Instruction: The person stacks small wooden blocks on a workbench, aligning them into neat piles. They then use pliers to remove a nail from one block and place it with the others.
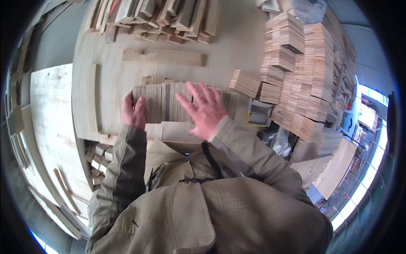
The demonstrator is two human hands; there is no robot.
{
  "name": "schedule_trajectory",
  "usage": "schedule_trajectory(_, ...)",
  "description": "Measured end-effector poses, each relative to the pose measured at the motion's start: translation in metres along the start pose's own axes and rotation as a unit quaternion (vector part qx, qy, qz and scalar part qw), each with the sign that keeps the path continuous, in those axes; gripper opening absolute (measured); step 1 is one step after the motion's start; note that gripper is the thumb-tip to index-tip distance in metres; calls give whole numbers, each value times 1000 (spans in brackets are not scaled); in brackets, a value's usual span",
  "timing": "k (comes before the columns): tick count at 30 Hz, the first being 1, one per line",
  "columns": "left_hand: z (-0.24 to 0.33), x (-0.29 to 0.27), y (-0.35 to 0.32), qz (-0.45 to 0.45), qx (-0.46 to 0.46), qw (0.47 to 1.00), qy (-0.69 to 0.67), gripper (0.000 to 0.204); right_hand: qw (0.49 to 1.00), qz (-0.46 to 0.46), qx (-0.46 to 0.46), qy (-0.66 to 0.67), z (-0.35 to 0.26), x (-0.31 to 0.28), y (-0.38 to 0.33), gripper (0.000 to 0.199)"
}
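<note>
A row of thin plywood strips point(158, 100), packed face to face with their edges up, lies on the worktable in front of me. At the row's left end is my left hand point(134, 113), its thumb apart from the fingers and its fingertips against the end piece. My right hand point(206, 106) is spread over the right half of the row, fingers stretched out. It covers part of the strips, and I cannot tell how firmly it touches them. Between my body and the row lie pale flat wood pieces point(174, 130).
A loose board point(163, 57) lies beyond the row, and a narrow slat point(94, 97) is to its left. Wooden slats point(182, 19) are heaped at the far side. Tall stacks of plywood blocks point(311, 72) stand on the right, near a small box point(259, 113). Offcuts point(100, 158) fill a space at lower left.
</note>
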State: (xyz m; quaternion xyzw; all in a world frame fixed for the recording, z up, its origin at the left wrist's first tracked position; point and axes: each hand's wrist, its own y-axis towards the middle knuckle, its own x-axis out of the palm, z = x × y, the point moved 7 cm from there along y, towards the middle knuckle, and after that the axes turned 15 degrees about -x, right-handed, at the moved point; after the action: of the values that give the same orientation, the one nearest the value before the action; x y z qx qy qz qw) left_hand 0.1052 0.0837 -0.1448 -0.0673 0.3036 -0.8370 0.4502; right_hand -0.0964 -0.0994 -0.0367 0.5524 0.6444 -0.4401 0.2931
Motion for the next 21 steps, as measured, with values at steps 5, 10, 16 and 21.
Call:
schedule_trajectory(5, -6, -3, 3, -25, 25, 999, 17, 49, 1000, 15, 7, -20, 9, 19, 10, 85)
schedule_trajectory(10, -10, -7, 4, -18, 3, 999, 27, 50, 995, 77, -19, -65, 6, 20, 12, 116)
schedule_trajectory(16, -10, -3, 4, -21, -3, 1000, 16, 51, 998, 39, -32, -35, 6, 17, 14, 96)
schedule_trajectory(21, -12, -1, 6, -21, -5, 1000, 2, 51, 1000, 10, -18, -13, 6, 14, 16, 85)
